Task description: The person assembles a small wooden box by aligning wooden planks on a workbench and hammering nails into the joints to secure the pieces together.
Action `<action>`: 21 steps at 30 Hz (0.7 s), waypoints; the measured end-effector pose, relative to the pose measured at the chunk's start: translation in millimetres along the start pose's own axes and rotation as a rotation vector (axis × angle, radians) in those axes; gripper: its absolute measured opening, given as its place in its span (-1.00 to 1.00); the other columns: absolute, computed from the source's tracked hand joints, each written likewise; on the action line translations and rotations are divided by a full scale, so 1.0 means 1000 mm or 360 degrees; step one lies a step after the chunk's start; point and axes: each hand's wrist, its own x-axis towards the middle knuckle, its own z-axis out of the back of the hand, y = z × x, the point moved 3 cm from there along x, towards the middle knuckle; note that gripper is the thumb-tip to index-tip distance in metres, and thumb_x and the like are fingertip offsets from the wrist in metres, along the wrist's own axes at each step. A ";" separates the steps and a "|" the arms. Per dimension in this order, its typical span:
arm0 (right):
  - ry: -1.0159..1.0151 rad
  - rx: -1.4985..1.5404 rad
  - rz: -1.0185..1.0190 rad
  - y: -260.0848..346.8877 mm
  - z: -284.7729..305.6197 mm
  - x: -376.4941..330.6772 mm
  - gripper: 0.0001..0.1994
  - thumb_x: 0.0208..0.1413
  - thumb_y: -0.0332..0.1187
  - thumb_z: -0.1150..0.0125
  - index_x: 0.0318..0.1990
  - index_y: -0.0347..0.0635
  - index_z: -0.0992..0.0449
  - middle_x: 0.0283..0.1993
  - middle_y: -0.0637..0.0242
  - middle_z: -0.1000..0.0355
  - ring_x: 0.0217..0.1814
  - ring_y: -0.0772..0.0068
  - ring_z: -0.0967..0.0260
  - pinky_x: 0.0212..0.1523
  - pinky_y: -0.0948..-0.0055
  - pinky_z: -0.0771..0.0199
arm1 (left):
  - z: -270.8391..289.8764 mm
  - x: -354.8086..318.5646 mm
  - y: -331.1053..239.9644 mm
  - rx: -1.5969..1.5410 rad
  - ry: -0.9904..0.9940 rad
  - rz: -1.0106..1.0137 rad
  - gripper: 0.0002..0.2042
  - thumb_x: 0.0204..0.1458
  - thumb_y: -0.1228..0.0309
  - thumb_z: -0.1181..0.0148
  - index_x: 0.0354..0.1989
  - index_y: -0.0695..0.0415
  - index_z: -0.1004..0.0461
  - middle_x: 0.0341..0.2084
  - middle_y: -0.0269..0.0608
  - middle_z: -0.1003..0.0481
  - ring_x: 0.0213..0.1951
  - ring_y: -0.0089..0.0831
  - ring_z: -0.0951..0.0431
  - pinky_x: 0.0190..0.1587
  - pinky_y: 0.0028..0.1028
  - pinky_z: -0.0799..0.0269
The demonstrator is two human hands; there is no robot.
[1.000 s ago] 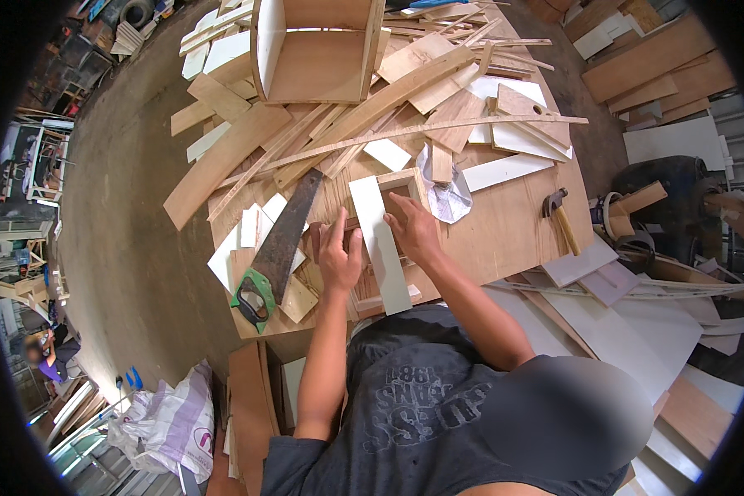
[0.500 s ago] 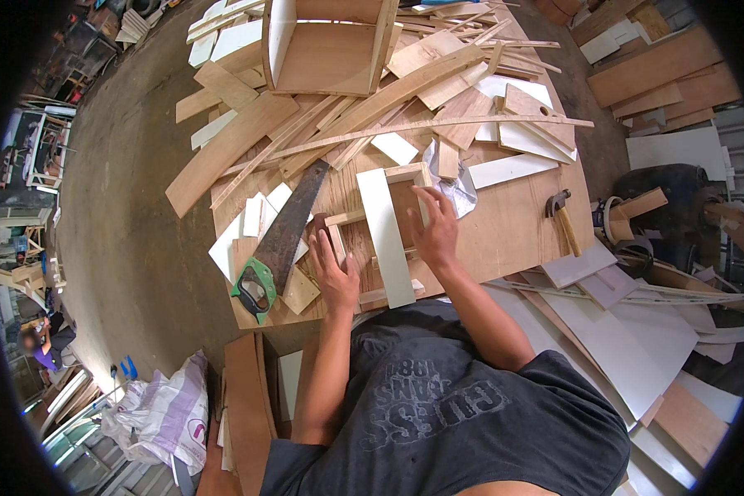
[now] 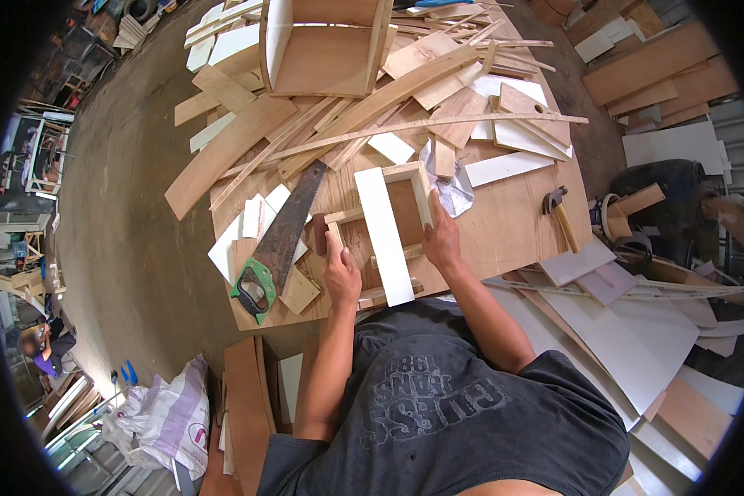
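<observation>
A small open wooden frame [image 3: 351, 216] of pale strips lies on the worktable near my body. Across its top runs a long white board [image 3: 383, 240], slightly slanted. My left hand [image 3: 341, 277] is closed on the frame's left side, fingers curled at the edge by a dark brown block [image 3: 320, 235]. At the opposite side my right hand [image 3: 443, 241] grips the right rail, its fingers pointing away from me. Left of the frame lies a handsaw [image 3: 283, 236] with a green and black handle. The frame's underside is hidden.
Scrap strips and boards [image 3: 372, 112] cover the far part of the worktable [image 3: 504, 223]. Behind them stands an open wooden box [image 3: 326, 58]. A claw hammer [image 3: 561, 217] lies near the right edge, and crumpled plastic [image 3: 455, 194] beside the frame. White panels [image 3: 603, 322] lean at right.
My right hand has come nearer to me and settled along the frame's right side. The left fingers, outstretched before, now curl at the left side. The frame has barely shifted.
</observation>
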 end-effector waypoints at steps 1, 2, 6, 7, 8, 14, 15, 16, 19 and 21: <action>-0.0003 0.0003 0.0010 0.000 -0.001 0.000 -0.02 0.02 -0.71 -0.27 0.65 -0.22 -0.01 0.42 -0.27 -0.38 0.39 -0.35 -0.40 0.36 -0.02 -0.46 | 0.000 0.000 0.002 0.0005 -0.0028 -0.0031 -0.47 0.39 0.44 -0.05 0.51 0.31 -0.25 0.31 0.32 -0.46 0.14 0.23 -0.61 0.10 -0.07 -0.62; -0.0007 0.0003 0.0020 0.000 -0.001 0.000 -0.02 0.02 -0.71 -0.27 0.65 -0.23 0.00 0.42 -0.27 -0.38 0.39 -0.35 -0.40 0.36 -0.02 -0.46 | 0.000 0.001 0.003 0.0007 -0.0009 -0.0012 -0.47 0.39 0.44 -0.05 0.51 0.31 -0.25 0.31 0.32 -0.46 0.14 0.23 -0.61 0.10 -0.07 -0.62; -0.0029 -0.0001 0.0054 -0.001 0.000 -0.001 -0.02 0.02 -0.71 -0.27 0.65 -0.24 0.00 0.41 -0.28 -0.39 0.37 -0.37 -0.42 0.35 -0.03 -0.47 | 0.001 0.005 0.005 0.0009 -0.0012 -0.0060 -0.47 0.38 0.44 -0.07 0.50 0.32 -0.26 0.32 0.32 -0.45 0.15 0.23 -0.61 0.10 -0.08 -0.62; -0.0025 0.0006 0.0042 -0.001 0.000 0.000 -0.03 0.02 -0.71 -0.28 0.65 -0.24 -0.01 0.40 -0.27 -0.40 0.38 -0.36 -0.41 0.36 -0.02 -0.46 | 0.001 0.005 0.004 0.0008 -0.0032 -0.0104 -0.47 0.38 0.44 -0.08 0.50 0.33 -0.26 0.33 0.33 -0.44 0.15 0.23 -0.61 0.10 -0.08 -0.63; -0.0019 0.0013 0.0031 0.000 0.000 0.000 -0.03 0.03 -0.70 -0.28 0.64 -0.24 -0.02 0.39 -0.26 -0.41 0.39 -0.35 -0.40 0.36 -0.01 -0.45 | 0.002 0.005 0.004 -0.0027 -0.0055 -0.0106 -0.46 0.38 0.43 -0.09 0.50 0.32 -0.26 0.32 0.31 -0.45 0.18 0.22 -0.60 0.14 -0.08 -0.60; -0.0377 -0.0221 0.0194 0.033 0.018 -0.005 -0.21 0.13 -0.58 -0.32 0.55 -0.23 -0.21 0.26 -0.12 -0.50 0.40 -0.21 -0.38 0.38 0.04 -0.42 | 0.012 -0.002 -0.010 0.0055 -0.0424 -0.0564 -0.50 0.36 0.41 -0.14 0.45 0.32 -0.37 0.25 0.19 -0.55 0.33 0.10 -0.52 0.44 -0.03 -0.33; -0.0442 -0.0265 0.0229 0.045 0.027 -0.008 -0.26 0.16 -0.55 -0.32 0.53 -0.23 -0.26 0.24 -0.08 -0.52 0.39 -0.17 -0.39 0.37 0.05 -0.43 | 0.019 -0.008 -0.014 0.0031 -0.0383 -0.0630 -0.51 0.36 0.41 -0.14 0.42 0.32 -0.40 0.24 0.17 -0.56 0.34 0.08 -0.51 0.48 -0.02 -0.28; -0.0327 -0.0285 0.0301 0.053 0.031 -0.011 -0.32 0.21 -0.51 -0.31 0.50 -0.23 -0.30 0.22 -0.06 -0.53 0.36 -0.15 -0.41 0.34 0.05 -0.44 | 0.026 -0.013 -0.019 0.0006 -0.0341 -0.0696 -0.53 0.36 0.41 -0.15 0.40 0.32 -0.43 0.22 0.14 -0.57 0.35 0.06 -0.50 0.51 0.00 -0.23; -0.0039 -0.0219 0.0381 0.071 0.033 -0.026 -0.46 0.31 -0.41 -0.27 0.44 -0.22 -0.40 0.18 -0.01 -0.56 0.27 -0.10 -0.47 0.26 0.05 -0.47 | 0.034 -0.030 -0.020 -0.0069 0.0014 -0.0659 -0.58 0.38 0.41 -0.13 0.34 0.34 -0.49 0.19 0.12 -0.60 0.32 0.02 -0.55 0.50 0.01 -0.24; 0.0074 -0.0015 0.0265 0.080 0.022 -0.036 -0.50 0.36 -0.36 -0.26 0.41 -0.22 -0.44 0.16 0.02 -0.58 0.22 -0.06 -0.50 0.20 0.06 -0.49 | 0.032 -0.040 -0.016 -0.0155 0.0151 -0.0696 -0.58 0.38 0.41 -0.14 0.34 0.33 -0.50 0.16 0.11 -0.62 0.28 0.00 -0.58 0.50 0.03 -0.24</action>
